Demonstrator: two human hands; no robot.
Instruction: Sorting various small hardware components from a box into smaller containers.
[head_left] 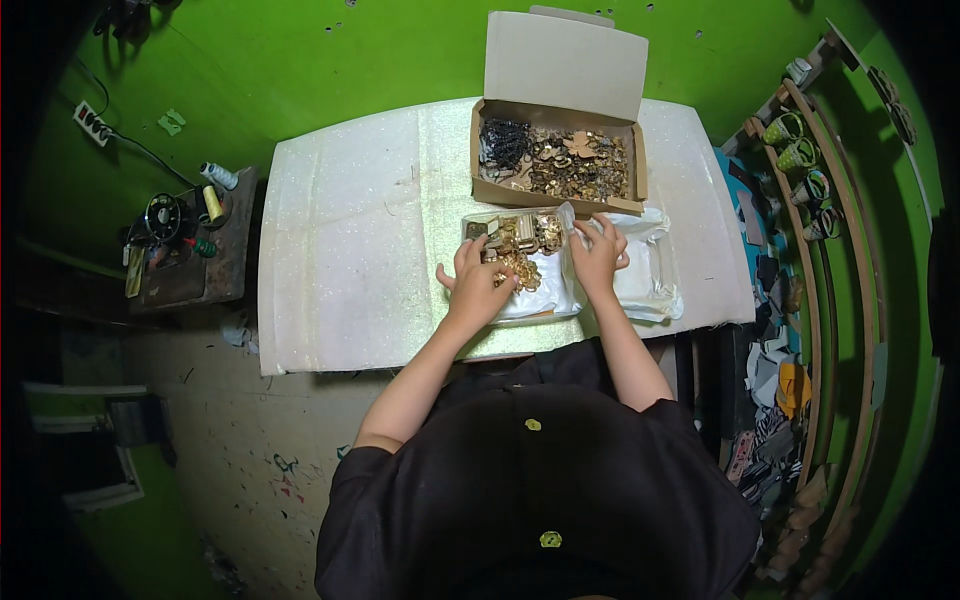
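Observation:
A shallow clear container [520,318] with white lining lies near the table's front edge. Gold-coloured metal fittings [522,272], looking like small buckles and ornaments, are heaped in its back and middle. My left hand [478,284] reaches over its left side with fingers spread, the fingertips touching the gold heap. At the container's right edge, my right hand [598,258] has its fingers bent around a translucent plastic liner [568,222]; its grip is partly hidden. Just right of that lies an open white-lined tray or lid [648,272].
Behind stands an open cardboard box [555,198] of black and bronze-coloured metal pieces, its lid [566,62] raised. A pale glittery cloth covers the table [340,240]. A side stand [190,285] holds thread spools [218,177] at left. Wooden racks [825,260] and fabric scraps [768,370] line the right.

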